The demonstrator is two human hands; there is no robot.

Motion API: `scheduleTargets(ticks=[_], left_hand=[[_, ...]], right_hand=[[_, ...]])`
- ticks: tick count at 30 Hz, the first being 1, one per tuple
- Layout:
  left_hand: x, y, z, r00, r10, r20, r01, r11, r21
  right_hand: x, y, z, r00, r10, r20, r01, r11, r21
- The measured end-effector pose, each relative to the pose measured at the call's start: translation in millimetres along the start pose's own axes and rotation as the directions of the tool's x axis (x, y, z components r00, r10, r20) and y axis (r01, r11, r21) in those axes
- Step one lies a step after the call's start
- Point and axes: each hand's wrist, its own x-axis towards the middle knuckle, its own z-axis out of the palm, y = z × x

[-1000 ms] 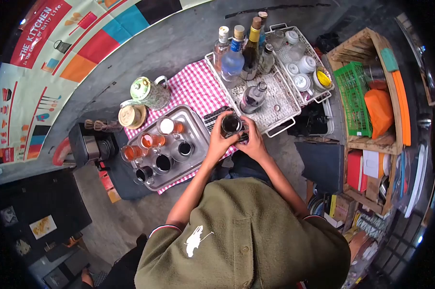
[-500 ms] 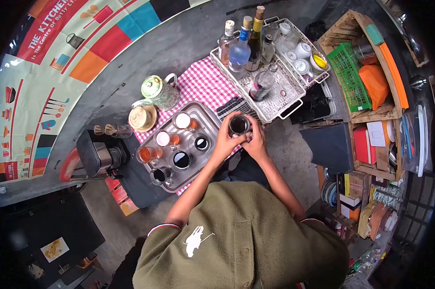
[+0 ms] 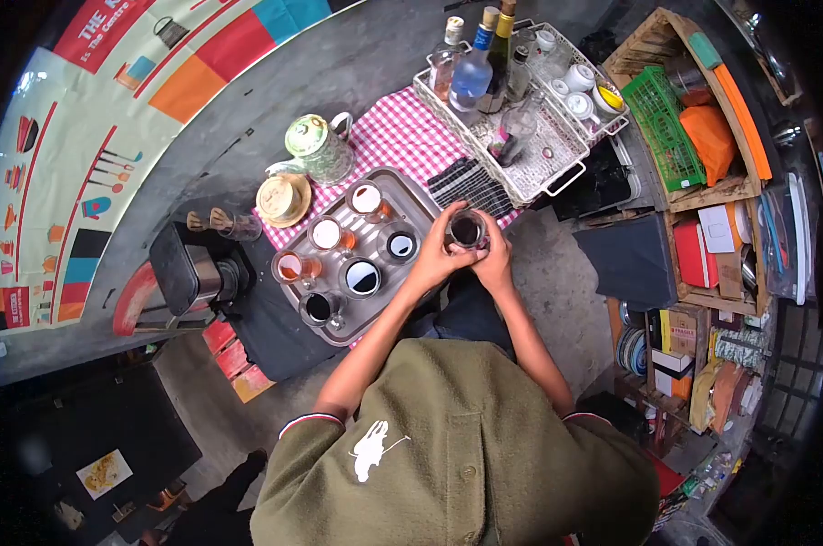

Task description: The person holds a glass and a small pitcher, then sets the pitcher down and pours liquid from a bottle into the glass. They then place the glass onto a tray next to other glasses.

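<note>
My left hand [image 3: 441, 257] and my right hand [image 3: 496, 264] are both wrapped round a glass cup [image 3: 467, 229] of dark drink, held upright just off the right end of a metal tray [image 3: 396, 185]. On the tray stand glass cups in two rows. Those in the far row, such as one amber cup [image 3: 290, 267], hold a reddish-amber drink. The nearer row has dark-filled ones, among them a dark cup [image 3: 362, 277]. Beside my fingers lies a black striped cloth [image 3: 472, 188] on the pink checked tablecloth [image 3: 407, 127].
Behind the tray are a green patterned pitcher [image 3: 320, 150] and a lidded cup on a saucer [image 3: 284, 200]. A white wire basket [image 3: 557, 168] holds bottles and jars. At left sits a black machine [image 3: 188, 268]; wooden crate shelves [image 3: 716, 214] stand right. Another person's dark-clad leg [image 3: 220, 500] shows lower left.
The view has shifted, so the tray and pitcher appear farther right. Both hands keep hold of the cup, near my body. Another person's leg and foot show more at lower left.
</note>
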Motion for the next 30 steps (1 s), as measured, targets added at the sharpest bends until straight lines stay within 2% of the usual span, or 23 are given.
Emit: scheduleTargets(ticks=[1,2,5,6,7,8,11,12,16,19,25,30], left_hand=[[-4.5,3.6,-1.7,0.999,-0.041,0.0,0.041,0.999,-0.036],[-9.3,-1.9,-9.5,0.989,-0.145,0.007,0.145,0.989,-0.031],[-23.1,-17.4,-30.3,0.998,-0.056,-0.026,0.059,0.99,0.129],[-28.7,-12.2,-37.7,0.994,-0.087,-0.059,0.097,0.975,0.199],[-35.9,-3.0,-41.7,0.993,-0.058,-0.104,0.083,0.964,0.252],[-41.3,-3.2,-48.9,0.989,0.013,-0.146,0.045,0.923,0.383],[-47.5,-16.4,-65.7,0.965,0.162,-0.209,0.018,0.748,0.663],[-49.3,-22.3,-72.6,0.957,0.196,-0.215,0.026,0.678,0.734],[-51.5,-47.2,-89.6,0.938,0.252,-0.239,0.07,0.536,0.841],[-53.3,-56.1,-95.3,0.934,0.251,-0.256,0.1,0.504,0.858],[-49.2,-76.0,-94.3,0.964,0.142,-0.224,0.164,0.342,0.925],[-43.6,-90.7,-96.8,0.969,0.051,-0.24,0.208,0.35,0.914]], right_hand=[[-2.7,1.5,2.0,1.0,-0.001,-0.007,0.001,1.0,-0.019],[-5.5,4.4,3.9,1.0,-0.002,-0.012,0.001,0.999,-0.037],[-10.4,3.1,8.0,1.0,0.027,0.01,-0.027,0.999,-0.038],[-9.1,2.4,9.1,1.0,0.02,0.019,-0.019,0.999,-0.045],[-8.9,1.7,11.4,1.0,0.015,0.026,-0.014,0.999,-0.052],[-9.5,1.2,13.6,0.999,0.026,0.04,-0.024,0.999,-0.032],[-9.1,5.4,23.0,0.998,0.013,0.061,-0.012,1.0,-0.016],[-10.2,5.6,25.5,0.995,0.054,0.08,-0.055,0.998,0.007],[-12.0,7.8,37.4,0.993,0.055,0.103,-0.059,0.998,0.031],[-12.4,3.8,41.6,0.993,0.046,0.11,-0.049,0.998,0.025],[-11.9,9.1,47.3,0.993,0.001,0.117,-0.002,1.0,0.01],[-11.5,7.1,45.4,0.989,0.025,0.144,-0.023,1.0,-0.018]])
